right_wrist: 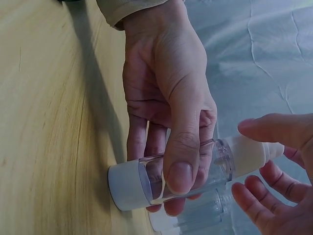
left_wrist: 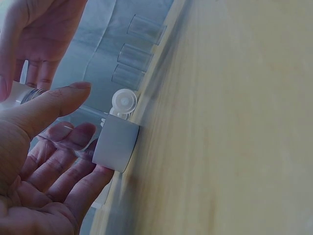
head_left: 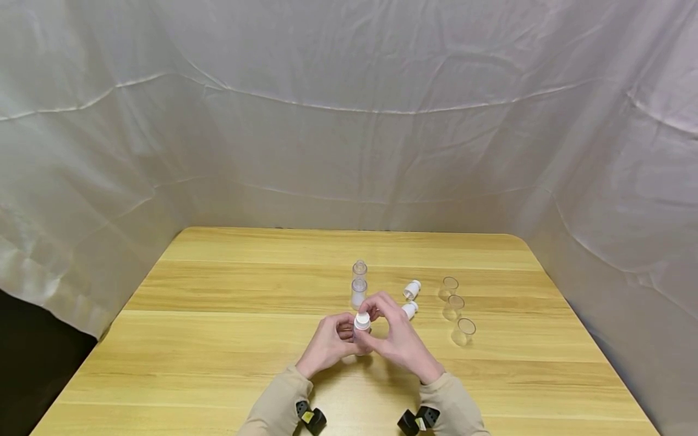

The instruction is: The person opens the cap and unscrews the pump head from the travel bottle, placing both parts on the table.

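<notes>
My left hand [head_left: 329,343] grips a clear bottle with a white base [right_wrist: 129,186], thumb on one side and fingers round the other. It stands upright, its base right at the tabletop. A white pump head [right_wrist: 247,154] sits at its top, pinched between the thumb and fingers of my right hand [head_left: 400,340]. In the left wrist view the bottle's body is partly hidden by my left thumb. Just beyond my hands stand two more clear bottles, a near one [head_left: 358,295] and a far one [head_left: 359,268].
To the right of my right hand lie two white pump heads, one farther back [head_left: 412,289] and one nearer [head_left: 410,310], partly covered by the hand. Three clear caps [head_left: 463,332] form a row farther right on the wooden table [head_left: 218,363]. Pale curtains [head_left: 349,157] enclose the table.
</notes>
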Tool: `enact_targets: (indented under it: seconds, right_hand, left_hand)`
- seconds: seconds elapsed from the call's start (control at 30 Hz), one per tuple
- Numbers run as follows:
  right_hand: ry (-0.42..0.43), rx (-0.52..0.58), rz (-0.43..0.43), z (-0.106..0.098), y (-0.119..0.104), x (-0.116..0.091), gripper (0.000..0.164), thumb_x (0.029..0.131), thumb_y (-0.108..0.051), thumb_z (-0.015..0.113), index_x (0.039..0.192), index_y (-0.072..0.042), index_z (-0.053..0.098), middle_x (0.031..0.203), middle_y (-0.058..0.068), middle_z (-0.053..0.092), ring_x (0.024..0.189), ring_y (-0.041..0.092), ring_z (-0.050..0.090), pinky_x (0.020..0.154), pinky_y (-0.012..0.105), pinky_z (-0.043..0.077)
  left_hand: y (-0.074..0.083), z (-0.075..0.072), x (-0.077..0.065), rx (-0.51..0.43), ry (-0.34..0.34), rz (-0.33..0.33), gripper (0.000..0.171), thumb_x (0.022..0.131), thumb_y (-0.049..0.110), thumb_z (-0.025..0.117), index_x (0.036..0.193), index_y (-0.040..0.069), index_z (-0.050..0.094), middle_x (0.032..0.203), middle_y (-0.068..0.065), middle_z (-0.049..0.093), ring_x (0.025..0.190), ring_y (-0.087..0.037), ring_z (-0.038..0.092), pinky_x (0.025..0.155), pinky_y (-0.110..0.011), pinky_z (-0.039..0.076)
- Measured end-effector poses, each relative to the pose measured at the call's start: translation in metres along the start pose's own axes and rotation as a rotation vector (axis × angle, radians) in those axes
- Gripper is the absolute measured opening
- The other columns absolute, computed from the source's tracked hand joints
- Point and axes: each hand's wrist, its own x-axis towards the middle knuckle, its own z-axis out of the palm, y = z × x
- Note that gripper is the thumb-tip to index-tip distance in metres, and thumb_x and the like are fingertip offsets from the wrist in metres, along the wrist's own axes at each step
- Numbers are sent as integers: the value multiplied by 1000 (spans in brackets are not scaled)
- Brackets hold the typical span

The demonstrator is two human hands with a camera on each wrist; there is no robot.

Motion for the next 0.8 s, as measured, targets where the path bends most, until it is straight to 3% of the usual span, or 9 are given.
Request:
enact_targets:
  seconds: [0.37, 0.63, 0.8]
  right_hand:
    - [-3, 16, -5, 2, 0, 0, 31, 81, -1, 79, 104, -12, 61, 101, 1, 62, 92, 11, 58, 86, 27, 59]
    - [2, -28, -1, 1, -3, 0, 34, 81, -6, 79, 110, -11, 61, 110, 1, 62, 102, 12, 59, 94, 37, 58]
    - [8, -10, 12, 1, -2, -1, 36, 80, -9, 83, 109, -11, 61, 109, 2, 61, 99, 11, 58, 91, 30, 58]
  left_hand:
    - [-1, 1, 1, -1, 9, -5, 37, 78, 1, 82, 110, -8, 67, 110, -26, 72, 102, -31, 73, 92, -24, 61]
    - [-2, 0, 1, 8, 5, 20, 37, 78, 0, 81, 111, -9, 66, 109, -27, 72, 101, -27, 74, 92, -26, 61]
    - [-1, 1, 1, 10, 6, 5, 35, 78, 0, 81, 109, -7, 67, 109, -26, 72, 100, -31, 74, 89, -22, 61]
